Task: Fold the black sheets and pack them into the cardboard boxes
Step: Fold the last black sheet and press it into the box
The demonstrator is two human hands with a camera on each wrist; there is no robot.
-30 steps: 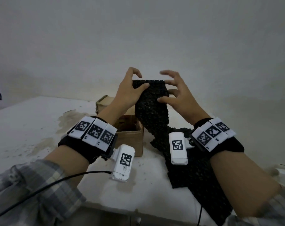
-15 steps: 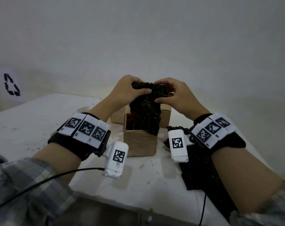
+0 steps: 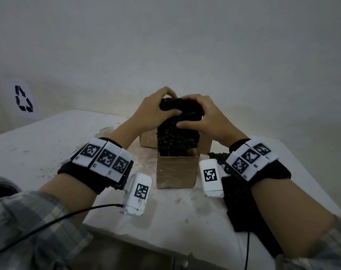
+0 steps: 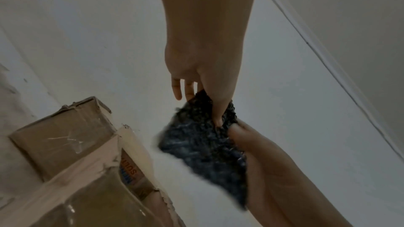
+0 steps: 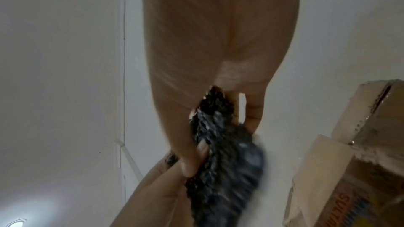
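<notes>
- Left hand (image 3: 154, 110) and right hand (image 3: 206, 117) both clamped around the top of the folded black sheet (image 3: 178, 133).
- Lower end dipping into the open cardboard box (image 3: 176, 172), near the table (image 3: 48, 145) middle.
- Second box (image 3: 146, 141) touching behind, probably.
- Another black sheet (image 3: 238, 199) draped over the near right edge.
- Bare tabletop to the left.

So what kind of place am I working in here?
Probably a bare packing or recycling workroom: a scuffed white table, taped cardboard boxes, and a recycling symbol on the plain white wall.

A recycling sign (image 3: 23, 98) marks the wall; cardboard box (image 4: 131, 175) print, possibly "SULT".
</notes>
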